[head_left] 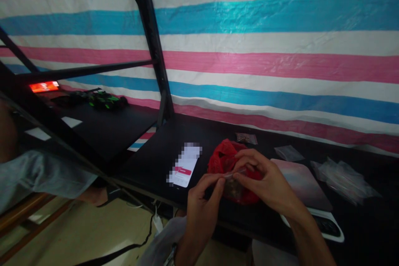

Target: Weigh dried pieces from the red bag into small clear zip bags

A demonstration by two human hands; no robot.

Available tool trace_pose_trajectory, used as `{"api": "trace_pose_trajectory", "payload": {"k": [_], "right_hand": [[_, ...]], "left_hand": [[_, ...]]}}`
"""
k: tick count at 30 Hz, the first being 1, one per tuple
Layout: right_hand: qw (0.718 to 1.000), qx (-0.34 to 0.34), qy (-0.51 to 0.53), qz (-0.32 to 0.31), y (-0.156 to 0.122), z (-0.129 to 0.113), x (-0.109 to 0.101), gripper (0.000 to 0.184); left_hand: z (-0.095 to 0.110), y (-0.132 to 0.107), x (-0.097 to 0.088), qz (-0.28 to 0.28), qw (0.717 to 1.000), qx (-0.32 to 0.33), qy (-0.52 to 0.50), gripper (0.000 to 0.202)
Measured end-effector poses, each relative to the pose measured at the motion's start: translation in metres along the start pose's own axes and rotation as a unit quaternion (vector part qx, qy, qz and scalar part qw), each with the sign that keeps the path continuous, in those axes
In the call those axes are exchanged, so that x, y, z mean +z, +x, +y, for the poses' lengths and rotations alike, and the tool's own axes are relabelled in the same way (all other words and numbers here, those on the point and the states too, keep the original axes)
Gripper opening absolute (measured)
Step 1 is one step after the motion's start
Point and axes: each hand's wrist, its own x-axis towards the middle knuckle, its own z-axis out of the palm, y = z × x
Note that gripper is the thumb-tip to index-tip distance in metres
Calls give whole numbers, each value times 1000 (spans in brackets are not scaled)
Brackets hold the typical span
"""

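My left hand (202, 205) and my right hand (264, 181) meet over the near edge of a black table (156, 153). Both pinch a small clear plastic bag (232, 183) with dark contents between thumbs and fingertips. Right behind the bag lies a crumpled red plastic bag (226, 158), which my right hand partly covers.
A phone (186, 165) with a lit white screen lies left of the red bag. A pinkish pad (304, 183) and clear plastic bags (339, 176) lie to the right. Another person's sleeve (40, 174) is at the left, by a second table with a green-black object (104, 99). A striped tarp hangs behind.
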Motion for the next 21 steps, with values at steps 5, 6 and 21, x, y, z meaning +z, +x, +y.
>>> {"api": "trace_pose_trajectory", "payload": {"k": [5, 6, 21], "right_hand": [[1000, -10, 1, 19, -3, 0, -2, 24], [1000, -9, -1, 24, -4, -1, -4, 23], [994, -22, -89, 52, -16, -4, -2, 20]], "left_hand": [[-5, -2, 3, 45, 999, 7, -4, 18], [-5, -2, 5, 45, 999, 8, -3, 18], [3, 1, 26, 8, 999, 22, -27, 10]]}}
